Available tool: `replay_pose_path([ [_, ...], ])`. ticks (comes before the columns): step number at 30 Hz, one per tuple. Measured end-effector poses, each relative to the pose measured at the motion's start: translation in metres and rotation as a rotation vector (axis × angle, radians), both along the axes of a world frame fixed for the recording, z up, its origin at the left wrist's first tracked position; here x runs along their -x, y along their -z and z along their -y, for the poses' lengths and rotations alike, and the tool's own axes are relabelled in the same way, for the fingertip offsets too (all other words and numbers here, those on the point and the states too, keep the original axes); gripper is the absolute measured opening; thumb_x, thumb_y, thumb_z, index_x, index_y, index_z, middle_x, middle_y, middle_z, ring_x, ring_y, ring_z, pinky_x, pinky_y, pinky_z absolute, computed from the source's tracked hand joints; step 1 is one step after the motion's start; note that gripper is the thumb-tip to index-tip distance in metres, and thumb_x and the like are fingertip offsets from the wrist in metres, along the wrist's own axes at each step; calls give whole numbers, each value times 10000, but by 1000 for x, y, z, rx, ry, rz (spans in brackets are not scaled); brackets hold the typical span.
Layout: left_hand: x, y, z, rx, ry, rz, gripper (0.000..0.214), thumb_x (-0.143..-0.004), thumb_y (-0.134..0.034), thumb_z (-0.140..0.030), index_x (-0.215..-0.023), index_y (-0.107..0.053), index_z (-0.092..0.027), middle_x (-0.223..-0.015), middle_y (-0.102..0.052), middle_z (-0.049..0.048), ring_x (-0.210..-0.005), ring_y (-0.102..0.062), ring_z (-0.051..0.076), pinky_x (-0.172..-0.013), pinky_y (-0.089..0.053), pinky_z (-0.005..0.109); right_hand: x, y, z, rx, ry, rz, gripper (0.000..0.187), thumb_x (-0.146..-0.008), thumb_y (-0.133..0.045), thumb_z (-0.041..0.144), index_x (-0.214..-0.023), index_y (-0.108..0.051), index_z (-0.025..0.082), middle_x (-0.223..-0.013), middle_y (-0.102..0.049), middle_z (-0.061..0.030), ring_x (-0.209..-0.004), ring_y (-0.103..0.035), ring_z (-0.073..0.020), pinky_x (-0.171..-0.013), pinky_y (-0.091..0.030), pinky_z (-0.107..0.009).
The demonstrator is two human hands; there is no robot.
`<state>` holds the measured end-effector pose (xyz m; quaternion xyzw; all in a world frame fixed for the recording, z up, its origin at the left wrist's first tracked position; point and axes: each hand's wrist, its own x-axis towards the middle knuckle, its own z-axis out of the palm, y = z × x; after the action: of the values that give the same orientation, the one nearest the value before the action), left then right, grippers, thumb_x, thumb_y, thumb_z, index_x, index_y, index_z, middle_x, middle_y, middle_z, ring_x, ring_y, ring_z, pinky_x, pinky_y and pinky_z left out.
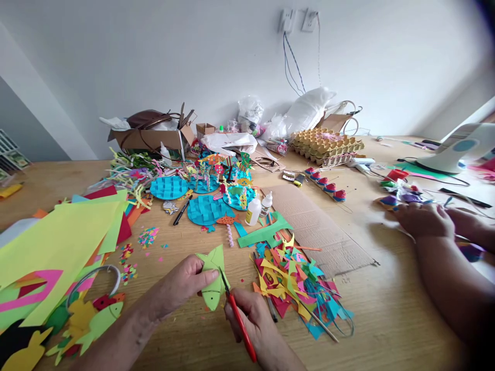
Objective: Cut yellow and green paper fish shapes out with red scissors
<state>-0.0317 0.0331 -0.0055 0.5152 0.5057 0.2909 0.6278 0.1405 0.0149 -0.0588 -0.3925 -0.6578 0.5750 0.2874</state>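
My left hand [185, 278] pinches a light green paper piece [214, 273] with a fish outline and a black eye dot drawn on it. In my right hand [251, 314] are red-handled scissors [240, 324], their dark blades touching the paper's right edge. How far the blades are apart is hard to see. Right of my hands lies a pile of coloured paper scraps [286, 278]. Cut paper fish [101, 325] and a white ring [116, 278] rest at the lower left.
Coloured paper sheets [65, 232] cover the left. Blue painted discs [209, 210], glue bottles [253, 212] and a black pen [182, 210] stand or lie ahead. Cardboard [317, 226] is right of them. Another person's hands [425, 221] work at the right, near a glue-spattered egg-carton strip [327, 185].
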Motion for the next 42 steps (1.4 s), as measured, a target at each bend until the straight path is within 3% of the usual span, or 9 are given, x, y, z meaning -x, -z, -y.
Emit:
replay_pose_path([
  [5, 2, -2, -1, 19, 26, 17, 314, -731, -560, -427, -637, -588, -129, -570, -520, -16, -540, -430, 116, -551, -375, 232, -1, -1, 0, -3, -11, 9, 329, -835, -409, 306, -542, -307, 197, -513, -252, 59, -495, -262, -88, -433, -197, -207],
  [12, 5, -3, -1, 52, 9, 11, 308, -703, -595, -432, -612, -585, -138, -573, -542, -16, -554, -449, 121, -555, -387, 229, -2, -1, -1, -50, -3, 43, 399, -845, -462, 391, -545, -293, 189, -525, -254, 61, -501, -252, -80, -438, -183, -214],
  [19, 5, 0, 0, 22, -125, -29, 301, -687, -627, -443, -675, -579, -146, -600, -537, -27, -606, -466, 140, -591, -388, 246, -1, -1, -2, -51, 6, 23, 434, -838, -476, 437, -539, -280, 190, -526, -243, 62, -501, -243, -80, -444, -178, -219],
  [27, 3, -3, -1, -7, -48, -48, 298, -703, -598, -435, -598, -548, -160, -571, -495, -37, -575, -437, 132, -579, -374, 243, -2, -1, 0, -24, -10, 32, 401, -847, -426, 437, -545, -327, 194, -508, -295, 54, -496, -285, -92, -442, -206, -211],
  [42, 4, -1, -2, -27, -10, -67, 283, -746, -535, -422, -663, -557, -152, -598, -479, -35, -593, -420, 131, -589, -370, 247, -2, -1, 1, -4, -17, -16, 413, -849, -422, 438, -537, -289, 203, -493, -261, 62, -476, -262, -87, -440, -192, -218],
])
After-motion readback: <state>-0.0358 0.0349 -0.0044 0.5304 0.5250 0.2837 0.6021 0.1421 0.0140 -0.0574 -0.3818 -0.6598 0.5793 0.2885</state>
